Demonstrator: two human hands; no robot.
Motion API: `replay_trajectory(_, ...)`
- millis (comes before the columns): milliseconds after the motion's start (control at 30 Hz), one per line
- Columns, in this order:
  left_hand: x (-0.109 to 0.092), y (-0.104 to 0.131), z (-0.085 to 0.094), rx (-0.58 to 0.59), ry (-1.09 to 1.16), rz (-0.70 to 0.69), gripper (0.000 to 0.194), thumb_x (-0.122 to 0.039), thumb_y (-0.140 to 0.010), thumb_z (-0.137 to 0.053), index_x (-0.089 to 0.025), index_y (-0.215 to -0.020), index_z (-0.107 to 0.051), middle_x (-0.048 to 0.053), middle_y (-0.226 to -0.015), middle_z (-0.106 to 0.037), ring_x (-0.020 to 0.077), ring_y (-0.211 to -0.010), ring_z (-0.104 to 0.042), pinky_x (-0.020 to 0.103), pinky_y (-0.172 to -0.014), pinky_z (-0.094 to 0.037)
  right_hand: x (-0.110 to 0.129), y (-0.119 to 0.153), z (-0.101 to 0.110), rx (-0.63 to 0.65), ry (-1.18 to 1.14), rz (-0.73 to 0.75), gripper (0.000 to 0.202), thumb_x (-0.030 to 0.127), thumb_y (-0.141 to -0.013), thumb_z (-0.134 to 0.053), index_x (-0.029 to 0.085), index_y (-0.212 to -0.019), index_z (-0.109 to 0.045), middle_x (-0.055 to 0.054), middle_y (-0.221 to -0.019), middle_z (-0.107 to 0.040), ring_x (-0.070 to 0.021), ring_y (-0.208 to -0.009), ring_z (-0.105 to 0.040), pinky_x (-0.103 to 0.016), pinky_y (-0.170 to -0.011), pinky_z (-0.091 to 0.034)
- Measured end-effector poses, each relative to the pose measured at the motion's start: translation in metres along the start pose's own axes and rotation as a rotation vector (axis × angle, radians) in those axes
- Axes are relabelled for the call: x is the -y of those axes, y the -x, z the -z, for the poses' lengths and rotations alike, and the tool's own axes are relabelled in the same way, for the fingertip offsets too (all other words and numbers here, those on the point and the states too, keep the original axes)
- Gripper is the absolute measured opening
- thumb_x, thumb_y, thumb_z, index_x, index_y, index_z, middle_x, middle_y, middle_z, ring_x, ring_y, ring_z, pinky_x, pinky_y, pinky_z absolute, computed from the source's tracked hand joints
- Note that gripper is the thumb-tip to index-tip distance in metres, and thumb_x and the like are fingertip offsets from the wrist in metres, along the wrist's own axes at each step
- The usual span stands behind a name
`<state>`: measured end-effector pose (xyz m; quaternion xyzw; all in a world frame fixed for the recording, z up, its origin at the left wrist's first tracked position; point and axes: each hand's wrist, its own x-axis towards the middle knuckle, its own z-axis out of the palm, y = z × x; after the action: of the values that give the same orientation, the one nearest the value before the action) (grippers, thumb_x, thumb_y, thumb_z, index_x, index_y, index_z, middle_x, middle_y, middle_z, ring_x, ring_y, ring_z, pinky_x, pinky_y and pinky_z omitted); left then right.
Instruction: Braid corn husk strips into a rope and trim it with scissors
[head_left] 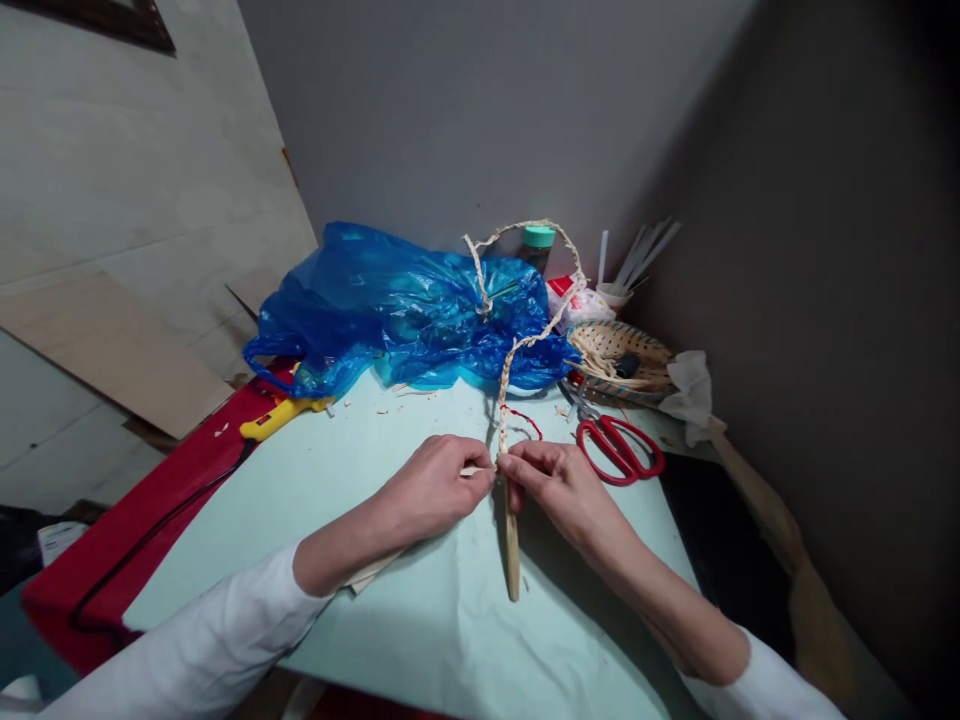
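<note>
A pale braided cord (pixel 576 262) loops up over a blue plastic bag and comes down to the middle of the table. My right hand (pixel 561 488) pinches its lower end beside a flat wooden stick (pixel 512 560) that points toward me. Close on the left, the fingers of my left hand (pixel 442 482) are pressed together on a pale strip (pixel 472 470). The fingertips of both hands nearly meet at the braid's end. A thin red string (pixel 529 420) hangs off the braid just above my right hand.
Behind the hands lies the blue plastic bag (pixel 390 300). Red-handled scissors (pixel 619 450) and a woven basket (pixel 652 365) are at the right, near a green-lidded jar (pixel 538 238) and white sticks (pixel 645 250). A yellow corded tool (pixel 281 417) lies at the left.
</note>
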<state>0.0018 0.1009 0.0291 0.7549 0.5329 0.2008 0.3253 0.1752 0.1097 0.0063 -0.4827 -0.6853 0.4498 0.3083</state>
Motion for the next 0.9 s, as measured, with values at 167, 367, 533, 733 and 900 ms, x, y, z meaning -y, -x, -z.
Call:
replay_trajectory(167,-0.008,0.015,-0.003,-0.077,-0.305,-0.021,0.031,-0.028,-0.088,-0.045,-0.017,-0.065,-0.062,0.003,-0.056,-0.057,0.0149,-0.053,-0.048,0.029,-0.055,-0.026,-0.001,0.003,-0.006,-0.014,-0.026,-0.044,0.036,0.035,-0.087,-0.05,0.016,-0.059,-0.063,-0.001,-0.054,-0.06,-0.0121,-0.053,-0.047,-0.025,-0.056,-0.032)
replay_trajectory(367,-0.023,0.029,-0.036,0.004,-0.681,-0.189,0.031,-0.008,-0.085,-0.039,-0.007,-0.101,-0.066,0.018,-0.08,-0.068,0.0278,-0.069,-0.063,0.033,-0.056,-0.035,-0.003,0.0,-0.014,-0.029,-0.216,-0.037,0.036,0.038,-0.083,-0.057,0.017,-0.054,-0.051,0.003,-0.051,-0.046,-0.0102,-0.052,-0.038,-0.025,-0.053,-0.028)
replay_trajectory(533,-0.034,0.027,-0.05,0.038,-0.788,-0.306,0.037,0.001,-0.079,-0.04,0.004,-0.107,-0.063,0.03,-0.097,-0.067,0.0349,-0.087,-0.064,0.035,-0.058,-0.04,-0.008,0.0,-0.015,0.034,-0.495,-0.161,0.028,0.041,-0.077,-0.065,0.014,-0.067,-0.064,0.001,-0.06,-0.057,-0.0114,-0.056,-0.046,-0.025,-0.057,-0.034)
replay_trajectory(733,-0.018,0.015,-0.011,-0.128,-0.098,-0.065,0.038,-0.036,-0.092,-0.047,-0.016,-0.062,-0.06,0.006,-0.064,-0.063,0.0178,-0.063,-0.056,0.031,-0.063,-0.039,-0.005,0.006,-0.01,-0.012,-0.489,-0.129,0.031,0.041,-0.078,-0.064,0.015,-0.061,-0.06,0.002,-0.057,-0.051,-0.0096,-0.053,-0.04,-0.023,-0.053,-0.03)
replay_trajectory(900,0.003,-0.006,-0.008,0.13,0.793,0.023,0.021,-0.033,-0.084,-0.06,-0.014,-0.095,-0.057,0.002,-0.078,-0.059,0.0145,-0.076,-0.057,0.028,-0.075,-0.043,-0.003,0.007,-0.012,0.003,-0.512,-0.075,0.032,0.041,-0.083,-0.059,0.016,-0.063,-0.059,0.0,-0.061,-0.056,-0.0115,-0.058,-0.047,-0.024,-0.058,-0.036)
